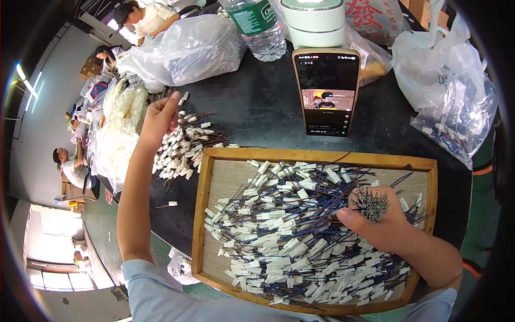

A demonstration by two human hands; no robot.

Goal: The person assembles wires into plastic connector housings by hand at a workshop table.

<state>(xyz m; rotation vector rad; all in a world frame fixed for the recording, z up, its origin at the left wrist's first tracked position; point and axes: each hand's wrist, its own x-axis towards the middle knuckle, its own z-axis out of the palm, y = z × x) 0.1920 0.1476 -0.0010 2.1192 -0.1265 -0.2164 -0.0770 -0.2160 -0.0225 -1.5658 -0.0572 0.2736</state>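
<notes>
My right hand (389, 220) is closed around a bundle of wires (370, 204), whose many small metal terminal ends face up above the fist. It is over the right part of a wood-framed tray (322, 156) holding many blue and brown wires with white plastic connectors (284, 214). My left hand (160, 119) is raised beyond the tray's far left corner with its fingers pinched together. A thin dark line shows above its fingertips, and a white connector (184, 98) is close beside them; what the pinch holds is unclear. Below that hand is a pile of brown-wired white connectors (185, 146).
A phone (327, 91) stands upright behind the tray, showing a video. Behind it are a water bottle (257, 29), a white-green container (314, 24) and plastic bags (448, 80). One loose connector (170, 204) lies left of the tray. Other people sit at the far left.
</notes>
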